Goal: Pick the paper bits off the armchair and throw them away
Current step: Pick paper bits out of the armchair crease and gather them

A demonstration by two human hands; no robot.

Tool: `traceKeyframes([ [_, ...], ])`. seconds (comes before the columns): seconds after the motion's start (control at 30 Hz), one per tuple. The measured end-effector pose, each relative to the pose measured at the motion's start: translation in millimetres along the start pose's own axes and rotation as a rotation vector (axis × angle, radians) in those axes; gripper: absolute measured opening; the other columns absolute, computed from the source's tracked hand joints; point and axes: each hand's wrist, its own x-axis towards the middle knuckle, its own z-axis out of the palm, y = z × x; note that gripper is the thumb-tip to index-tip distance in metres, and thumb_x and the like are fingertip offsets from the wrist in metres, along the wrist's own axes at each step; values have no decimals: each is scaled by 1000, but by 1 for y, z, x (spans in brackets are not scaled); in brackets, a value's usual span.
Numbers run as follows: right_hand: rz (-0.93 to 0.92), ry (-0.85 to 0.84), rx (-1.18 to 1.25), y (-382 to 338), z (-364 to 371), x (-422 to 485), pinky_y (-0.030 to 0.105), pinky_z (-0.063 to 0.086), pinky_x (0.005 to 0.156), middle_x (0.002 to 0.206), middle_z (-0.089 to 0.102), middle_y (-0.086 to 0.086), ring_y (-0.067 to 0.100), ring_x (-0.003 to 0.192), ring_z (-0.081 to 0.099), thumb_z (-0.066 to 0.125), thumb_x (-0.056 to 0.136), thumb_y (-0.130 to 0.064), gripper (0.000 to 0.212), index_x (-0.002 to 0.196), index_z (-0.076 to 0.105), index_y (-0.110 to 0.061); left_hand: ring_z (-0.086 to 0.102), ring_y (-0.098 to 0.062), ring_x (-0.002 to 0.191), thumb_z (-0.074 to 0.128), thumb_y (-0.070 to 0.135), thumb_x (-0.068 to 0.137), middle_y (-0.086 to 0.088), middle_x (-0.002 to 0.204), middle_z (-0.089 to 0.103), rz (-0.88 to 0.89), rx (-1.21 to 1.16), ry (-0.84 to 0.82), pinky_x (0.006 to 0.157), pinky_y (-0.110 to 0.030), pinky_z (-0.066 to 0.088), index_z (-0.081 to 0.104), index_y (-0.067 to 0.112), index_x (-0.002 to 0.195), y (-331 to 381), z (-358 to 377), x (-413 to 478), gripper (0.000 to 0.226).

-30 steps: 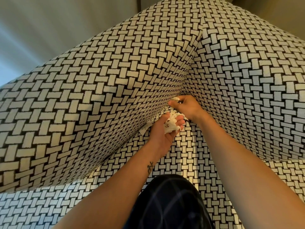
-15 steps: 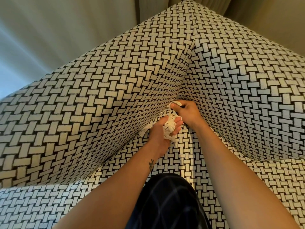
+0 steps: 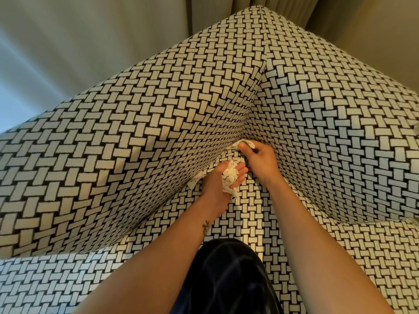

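Paper bits (image 3: 230, 177) in left hand (image 3: 215, 186), right hand (image 3: 260, 160) pinching strip (image 3: 248, 143) — lying left-right

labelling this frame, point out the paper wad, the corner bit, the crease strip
paper wad (image 3: 230, 177), head view, crumpled middle in the left hand (image 3: 215, 185)
corner bit (image 3: 251, 144), head view, white edge pinched by the right hand (image 3: 260, 159)
crease strip (image 3: 194, 183), head view, flat end

Looks like a home sitting room: upholstered armchair (image 3: 140, 137) in black-and-white basket-weave fabric, pushed into a corner against pale, pleated, full-length curtains (image 3: 292, 7).
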Motion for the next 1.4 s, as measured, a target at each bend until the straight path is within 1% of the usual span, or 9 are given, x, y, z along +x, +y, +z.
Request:
traceKeyframes([
  [0.3,36,9,74,-13,-7,-49,11,52,79,112,74,-2,8,103,68,63,99,-24,20,116,72,-18,75,-21,74,47,21,107,-14,86,77,-11,-27,6,67,-26,61,69,-1,102,2,3,-2,31],
  [0.43,57,-17,-123,-20,-14,-65,22,43,94,123,57,3,13,112,57,63,98,-33,5,96,67,-32,69,-20,81,51,26,105,-15,109,72,-31,11,7,55,-27,60,65,0,126,4,0,-6,36],
  [0.5,46,-55,-287,-21,-14,-71,23,40,93,118,54,8,15,111,51,63,97,-37,15,98,71,-25,66,-13,67,49,39,105,-8,100,72,-65,60,-34,50,-23,52,65,4,128,7,-1,-12,44],
  [0.6,8,-140,-343,-37,-11,-86,17,48,73,100,65,12,15,91,62,60,100,-26,16,98,72,-15,70,-20,82,41,47,106,-12,100,74,-110,81,-102,76,-32,56,67,6,124,11,6,-34,51],
  [0.7,-1,-147,-387,-49,-15,-98,38,58,75,96,69,8,20,81,68,61,99,-17,10,98,71,-15,66,-27,100,43,33,108,-18,114,69,-104,32,-121,103,-42,51,62,3,130,9,18,-50,42],
  [0.87,-46,-125,-392,-68,-32,-123,33,57,83,111,69,3,16,93,67,61,98,-10,25,122,67,-15,64,-29,113,46,21,108,-19,128,65,-99,-17,-83,100,-39,52,58,0,133,5,30,-70,34],
  [1.0,-66,-57,-334,-80,-55,-147,22,49,85,110,67,-9,8,100,62,65,96,-14,27,122,66,-22,63,-23,85,46,11,108,-18,107,65,-84,11,-101,73,-28,52,53,-1,130,-1,37,-92,27],
  [1.13,-85,35,-262,-93,-80,-168,21,50,86,113,63,-12,6,101,61,68,94,-17,31,124,65,-25,66,-30,97,47,5,106,-24,118,64,-56,0,-102,102,-38,53,51,-4,133,-5,52,-98,29],
  [1.4,-201,261,-220,-128,-147,-194,13,45,74,101,67,-8,7,95,62,73,91,-23,19,109,69,-26,63,-33,117,50,3,104,-26,134,58,-62,24,-156,99,-39,54,51,-3,133,-31,105,-125,30],
])
